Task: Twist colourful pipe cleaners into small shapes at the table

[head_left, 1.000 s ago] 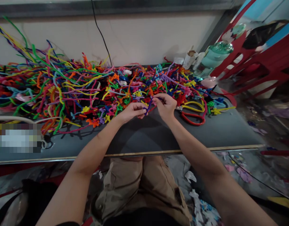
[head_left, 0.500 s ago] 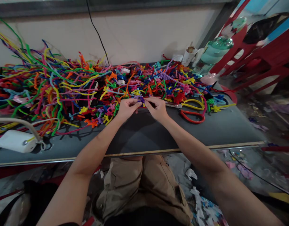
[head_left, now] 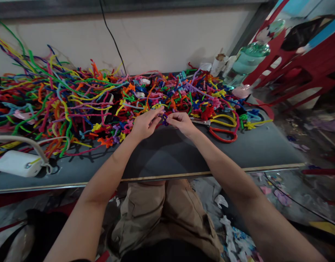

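Note:
A small purple pipe cleaner [head_left: 165, 120], bent into loops, is pinched between the thumb and fingers of my right hand [head_left: 180, 122]. Close by on its left, my left hand [head_left: 147, 123] has its fingers stretched out and its thumb apart from them. Its fingertips are at the edge of the purple loops; whether they touch is hard to see. Both hands are raised just in front of a heap of colourful pipe cleaners [head_left: 85, 105]. To the right of my right hand lie scissors [head_left: 223, 138] with one red and one yellow handle, their blades partly covered.
A white power adapter [head_left: 18, 163] with a thick cable sits at the table's left. At the back right stand a paper cup [head_left: 219, 65] and a green-tinted bottle [head_left: 247, 63]. Red plastic chairs [head_left: 311, 80] are beyond the grey table [head_left: 162, 160]. Scraps litter the floor.
Both hands came together over the purple pipe cleaner, which became more tightly bent. Since then my left fingers have opened and lifted away slightly, while my right hand keeps its pinch.

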Motion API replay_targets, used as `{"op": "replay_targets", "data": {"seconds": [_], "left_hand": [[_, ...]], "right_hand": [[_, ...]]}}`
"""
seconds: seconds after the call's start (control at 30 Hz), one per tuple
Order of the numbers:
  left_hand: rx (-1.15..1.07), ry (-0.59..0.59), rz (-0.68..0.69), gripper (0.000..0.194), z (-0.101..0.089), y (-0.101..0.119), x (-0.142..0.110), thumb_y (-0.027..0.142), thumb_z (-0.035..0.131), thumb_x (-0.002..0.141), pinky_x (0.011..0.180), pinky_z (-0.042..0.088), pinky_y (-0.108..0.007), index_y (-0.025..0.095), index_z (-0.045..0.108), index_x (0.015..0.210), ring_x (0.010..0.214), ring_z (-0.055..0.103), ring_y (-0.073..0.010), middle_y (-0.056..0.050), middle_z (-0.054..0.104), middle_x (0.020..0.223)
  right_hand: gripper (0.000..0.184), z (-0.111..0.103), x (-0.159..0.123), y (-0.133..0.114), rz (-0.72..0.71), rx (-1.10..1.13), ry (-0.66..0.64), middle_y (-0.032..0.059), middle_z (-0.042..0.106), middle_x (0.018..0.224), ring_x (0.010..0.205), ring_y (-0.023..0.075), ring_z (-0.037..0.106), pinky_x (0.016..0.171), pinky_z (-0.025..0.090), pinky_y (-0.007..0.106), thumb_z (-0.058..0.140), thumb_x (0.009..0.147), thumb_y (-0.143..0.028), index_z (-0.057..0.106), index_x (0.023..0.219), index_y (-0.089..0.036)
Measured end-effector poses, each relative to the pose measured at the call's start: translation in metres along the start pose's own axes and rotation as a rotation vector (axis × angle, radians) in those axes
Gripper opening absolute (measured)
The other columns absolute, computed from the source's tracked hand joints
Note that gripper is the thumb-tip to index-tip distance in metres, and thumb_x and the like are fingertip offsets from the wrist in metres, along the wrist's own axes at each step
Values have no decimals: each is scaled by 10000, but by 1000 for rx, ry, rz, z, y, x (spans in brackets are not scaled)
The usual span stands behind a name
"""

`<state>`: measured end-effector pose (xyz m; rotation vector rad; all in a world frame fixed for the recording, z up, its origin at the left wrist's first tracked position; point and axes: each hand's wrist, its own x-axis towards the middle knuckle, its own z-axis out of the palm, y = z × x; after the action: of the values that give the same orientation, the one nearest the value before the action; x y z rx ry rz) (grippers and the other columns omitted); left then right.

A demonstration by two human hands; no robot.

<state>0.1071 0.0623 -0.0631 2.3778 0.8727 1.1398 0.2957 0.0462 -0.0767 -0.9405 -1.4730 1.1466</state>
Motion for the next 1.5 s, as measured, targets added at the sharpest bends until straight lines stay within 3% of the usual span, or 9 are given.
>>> {"op": "replay_targets", "data": {"seconds": [0.13, 0.53, 0.67, 0.77, 0.87, 1.0, 1.2, 1.33, 1.5], "left_hand": [[210, -50, 106, 343, -3, -7, -1, 303, 433, 965, 912, 519, -299, 208, 665, 1199, 1058, 663, -177, -91, 714, 1139], [297, -167, 151, 278, -17, -7, 0, 279, 465, 941, 814, 497, -275, 260, 734, 1005, 950, 674, -169, -60, 734, 1009], [65, -171, -16, 226, -11, -7, 6, 347, 558, 885, 828, 499, -286, 233, 744, 942, 916, 667, -178, -62, 733, 950], [-242, -186, -253, 289, -2, -10, 7, 439, 625, 827, 684, 505, -267, 174, 734, 865, 729, 645, -160, -62, 707, 789], [-532, -223, -450, 336, 5, -13, 6, 483, 686, 761, 513, 418, -222, 155, 715, 825, 552, 551, -110, -25, 623, 624], [-796, -293, -628, 317, 5, -16, 6, 435, 775, 671, 440, 309, -194, 145, 687, 762, 482, 470, -69, 6, 542, 562], [-810, -533, -821, 257, -7, -12, 9, 288, 809, 632, 420, 243, -168, 101, 682, 755, 465, 413, -31, -1, 565, 581], [-737, -507, -831, 209, -6, -11, 9, 280, 782, 672, 409, 187, -162, 108, 695, 754, 454, 366, -19, 2, 563, 588], [-902, -450, -898, 194, -1, -11, 7, 254, 789, 661, 413, 178, -163, 115, 691, 754, 447, 312, -19, 57, 416, 515]], "right_hand": [[513, -2, 0, -3, 64, 34, -98, -58, 430, 510, 479, 55, 351, 460, 280, 220, 700, 660, -656, 561, 607, -165], [438, -7, 0, 8, 162, 55, -222, -97, 348, 450, 404, 51, 257, 400, 182, 217, 685, 729, -596, 595, 725, -168], [422, -10, 2, 5, 148, 5, -235, -100, 343, 452, 410, 48, 260, 410, 189, 213, 677, 740, -580, 585, 713, -169], [391, -12, 3, 4, 104, -67, -208, -82, 385, 490, 447, 47, 275, 437, 199, 217, 682, 741, -540, 614, 719, -156], [378, -13, 3, 6, 91, -121, -181, -73, 394, 506, 469, 46, 256, 457, 181, 222, 684, 733, -519, 642, 726, -144], [376, -13, 3, 9, 101, -179, -201, -67, 384, 501, 482, 49, 254, 469, 171, 224, 676, 736, -505, 674, 758, -130], [352, -11, 4, 15, 95, -229, -256, -19, 521, 587, 518, 59, 352, 499, 262, 224, 661, 738, -463, 690, 764, -114], [300, -12, 7, 24, 122, -269, -222, -25, 514, 569, 509, 62, 339, 493, 250, 221, 653, 763, -410, 711, 797, -118], [318, -10, 7, 25, 156, -222, -185, -52, 440, 530, 480, 51, 268, 470, 198, 223, 660, 772, -426, 699, 817, -113]]}}
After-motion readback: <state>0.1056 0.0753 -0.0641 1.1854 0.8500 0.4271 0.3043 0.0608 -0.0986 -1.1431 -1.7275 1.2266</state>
